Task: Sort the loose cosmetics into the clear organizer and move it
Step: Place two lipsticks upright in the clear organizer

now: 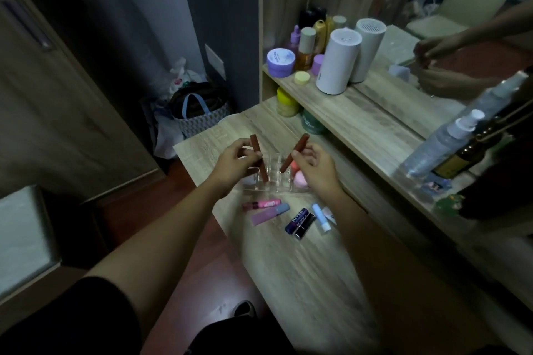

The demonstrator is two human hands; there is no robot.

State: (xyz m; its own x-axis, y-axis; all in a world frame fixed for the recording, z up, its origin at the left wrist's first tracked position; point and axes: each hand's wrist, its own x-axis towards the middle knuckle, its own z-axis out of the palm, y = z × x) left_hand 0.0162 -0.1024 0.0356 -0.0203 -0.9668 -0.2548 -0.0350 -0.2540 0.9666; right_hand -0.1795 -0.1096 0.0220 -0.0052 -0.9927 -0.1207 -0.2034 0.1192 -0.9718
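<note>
My left hand [230, 164] grips a long brown lip tube [259, 157], its lower end down in the clear organizer [272, 181] on the wooden table [302, 282]. My right hand [314, 167] holds a second brown tube [295, 153], tilted, with its lower end at the organizer's slots. Pink and coral sponges [300, 177] sit in the organizer's right part. Loose in front of it lie a pink tube [262, 204], a lilac tube [269, 214], a dark blue Nivea stick [295, 219], a black lipstick [305, 225] and a light blue stick [320, 217].
A shelf [360, 112] behind the table carries a white cylinder [337, 60], a purple jar [280, 62] and several bottles. A mirror [432, 37] stands at the right, with a spray bottle [441, 141] before it. Yellow and green jars [288, 102] sit under the shelf. A bag [199, 112] lies on the floor at the left.
</note>
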